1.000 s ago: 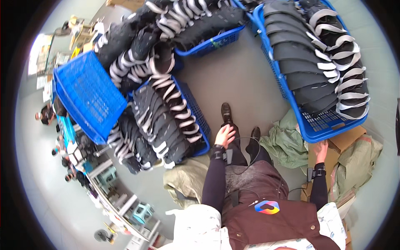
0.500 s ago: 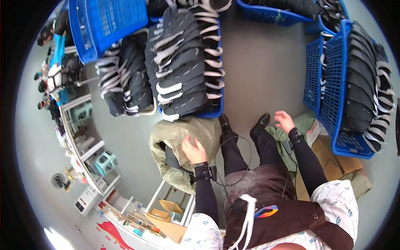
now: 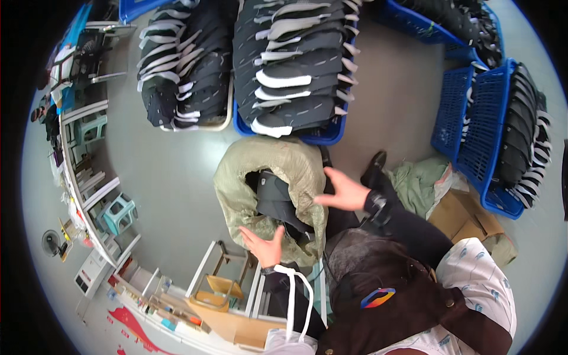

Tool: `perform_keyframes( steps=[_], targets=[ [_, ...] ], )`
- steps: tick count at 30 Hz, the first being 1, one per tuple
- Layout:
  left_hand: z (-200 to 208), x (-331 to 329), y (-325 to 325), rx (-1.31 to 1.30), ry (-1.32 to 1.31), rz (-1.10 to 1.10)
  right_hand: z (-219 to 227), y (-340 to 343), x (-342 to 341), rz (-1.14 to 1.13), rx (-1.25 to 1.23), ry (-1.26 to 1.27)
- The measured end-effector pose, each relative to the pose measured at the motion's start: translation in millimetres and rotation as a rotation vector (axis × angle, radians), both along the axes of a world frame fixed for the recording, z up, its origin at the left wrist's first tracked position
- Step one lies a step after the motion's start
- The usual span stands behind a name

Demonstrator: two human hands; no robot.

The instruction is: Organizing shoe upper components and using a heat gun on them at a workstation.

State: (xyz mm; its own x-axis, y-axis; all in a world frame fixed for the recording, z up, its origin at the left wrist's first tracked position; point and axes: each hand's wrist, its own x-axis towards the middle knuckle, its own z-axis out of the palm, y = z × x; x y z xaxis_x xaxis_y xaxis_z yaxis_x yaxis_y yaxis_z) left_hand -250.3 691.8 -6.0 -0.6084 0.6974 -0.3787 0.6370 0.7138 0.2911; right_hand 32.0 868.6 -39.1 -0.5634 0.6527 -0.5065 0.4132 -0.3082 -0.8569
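An olive woven sack (image 3: 269, 152) stands in front of me with its mouth rolled open. Inside lie dark items that look like caps (image 3: 273, 192), partly hidden by the rim. My left hand (image 3: 264, 246) is open, fingers spread, at the sack's near left edge. At its right edge is my right hand (image 3: 345, 192), also open, with thumb and fingers apart. Nothing is in either hand; whether the fingertips touch the sack I cannot tell.
Beyond the sack, a blue basket (image 3: 331, 137) and a pale-rimmed basket (image 3: 220, 123) hold stacked black-and-white caps. More blue baskets (image 3: 482, 139) stand at right. Beside my legs lie a green sack (image 3: 420, 183) and cardboard (image 3: 464, 213). A teal stool (image 3: 116, 214) stands left.
My right hand has moved left from beside my leg to the sack's right edge. My left hand has shifted nearer me, off the sack's top. The sack's mouth now shows more widely open.
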Motion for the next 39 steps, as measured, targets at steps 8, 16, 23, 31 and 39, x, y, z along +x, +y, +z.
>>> perform_keyframes(
  steps=[8,16,23,31,39],
  targets=[
    [-89.2,-73.5,-60.8,-0.501,0.461,-0.309,-18.5,-97.7,-49.3,0.301,0.014,-0.439],
    [-134.8,-153.9,-69.2,-0.119,0.364,-0.04,-2.4,-142.9,-26.0,-0.425,0.01,-0.423],
    [-112.9,-173.1,-66.2,0.267,-0.114,0.308,-17.5,-221.1,-21.1,-0.524,-0.05,-0.424],
    [-98.9,-156.0,-119.1,0.07,-0.435,0.112,-5.8,-339.7,12.3,-0.715,-0.008,-0.496],
    [-71.8,-99.6,-178.7,0.093,-0.877,-0.212,-20.0,-421.4,46.7,-0.671,-0.091,-0.589]
  ],
)
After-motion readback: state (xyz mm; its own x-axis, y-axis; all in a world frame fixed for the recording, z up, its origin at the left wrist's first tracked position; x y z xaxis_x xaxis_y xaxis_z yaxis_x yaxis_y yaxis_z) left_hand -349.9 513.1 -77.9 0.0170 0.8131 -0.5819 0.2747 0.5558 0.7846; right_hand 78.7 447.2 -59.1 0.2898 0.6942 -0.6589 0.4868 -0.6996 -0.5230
